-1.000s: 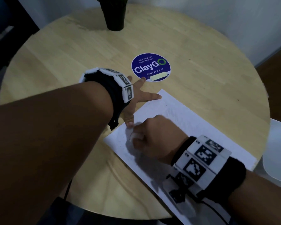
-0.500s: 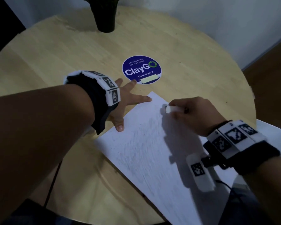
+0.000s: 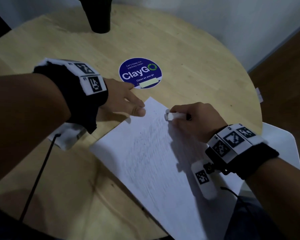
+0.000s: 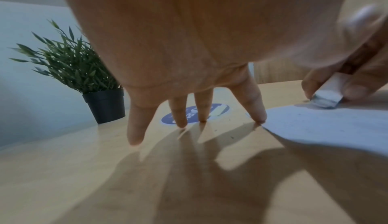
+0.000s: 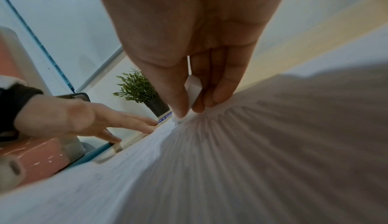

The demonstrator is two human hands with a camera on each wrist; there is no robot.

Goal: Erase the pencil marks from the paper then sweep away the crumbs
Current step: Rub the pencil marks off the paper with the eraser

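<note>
Head view: right hand pinching white block eraser near paper far corner, little moved from half a second ago, left hand spread flat, thumb now on sheet edge, round wooden surface, left wrist: straight fingers touching paper corner, right wrist: smooth eraser tip on faintly streaked sheet.

Head view: the plant pot is being cut off by the upper edge, foliage out of frame. The paper is running off the lower edge. The right hand is covering most of the eraser. Pencil marks are blurring into streaks; crumbs are too small to confirm.
</note>
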